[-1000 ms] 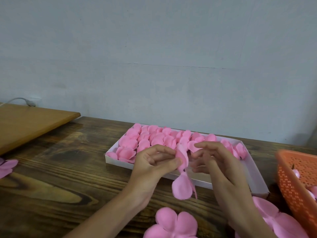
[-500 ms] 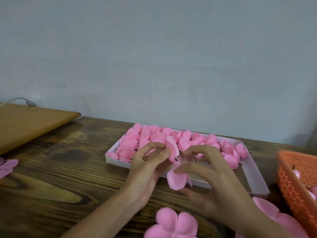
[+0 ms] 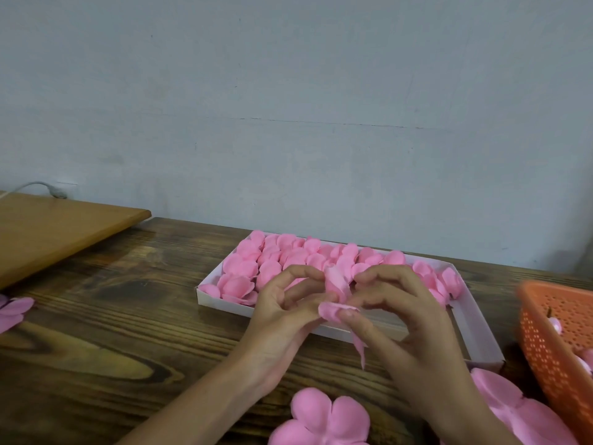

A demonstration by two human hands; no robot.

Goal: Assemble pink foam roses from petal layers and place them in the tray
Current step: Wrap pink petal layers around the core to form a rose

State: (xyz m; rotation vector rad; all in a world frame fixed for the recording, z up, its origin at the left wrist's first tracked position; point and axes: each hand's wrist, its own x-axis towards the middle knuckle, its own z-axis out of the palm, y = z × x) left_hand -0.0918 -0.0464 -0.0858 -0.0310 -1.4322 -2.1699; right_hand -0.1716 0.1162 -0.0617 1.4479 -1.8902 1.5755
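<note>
Petal layer pinched between left hand and right hand, before tray rim.

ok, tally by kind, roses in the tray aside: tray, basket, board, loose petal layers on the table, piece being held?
white tray: 1
orange basket: 1
wooden board: 1
flat petal layers on the table: 3
petal piece held by left hand and right hand: 1
Total: 7

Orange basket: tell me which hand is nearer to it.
Right. The right hand is just left of the orange basket, not touching; the left hand is farther left, across the petal layer both pinch.
</note>
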